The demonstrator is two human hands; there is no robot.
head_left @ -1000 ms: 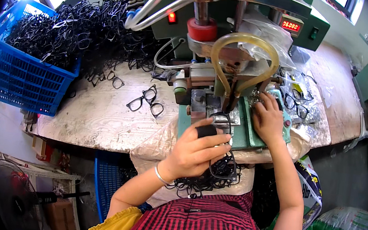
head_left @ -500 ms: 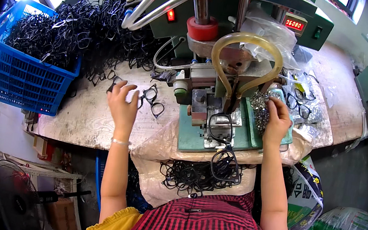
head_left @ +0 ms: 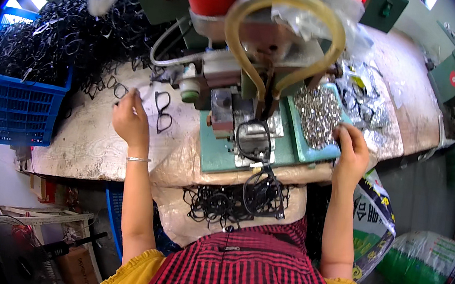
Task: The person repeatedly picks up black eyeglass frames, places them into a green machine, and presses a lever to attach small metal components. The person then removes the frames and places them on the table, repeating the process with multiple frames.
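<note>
My left hand (head_left: 130, 117) is over the table, its fingers drawn together beside a dark eyeglass frame (head_left: 120, 90); whatever they hold is hidden. Another black frame (head_left: 163, 112) lies just to its right. At the right edge of a light-blue tray (head_left: 321, 154), my right hand (head_left: 352, 151) is closed in a pinch, its contents too small to make out. Small shiny metal pieces (head_left: 316, 116) fill that tray. Between my hands, a pair of black glasses (head_left: 254, 139) sits in the press's metal fixture (head_left: 276, 126), one rim hanging toward me.
A green press (head_left: 216, 162) with a looped yellowish hose (head_left: 235, 35) stands in front. Black frames heap at the back left (head_left: 99, 30) beside a blue crate (head_left: 18, 110). More frames lie on the cloth (head_left: 171, 206) at my lap. Bagged glasses (head_left: 365, 110) lie right.
The whole view has shifted, so the press appears further left. My left fingers have drawn together from a spread pose. My right hand has moved off the metal pieces to the tray's right edge.
</note>
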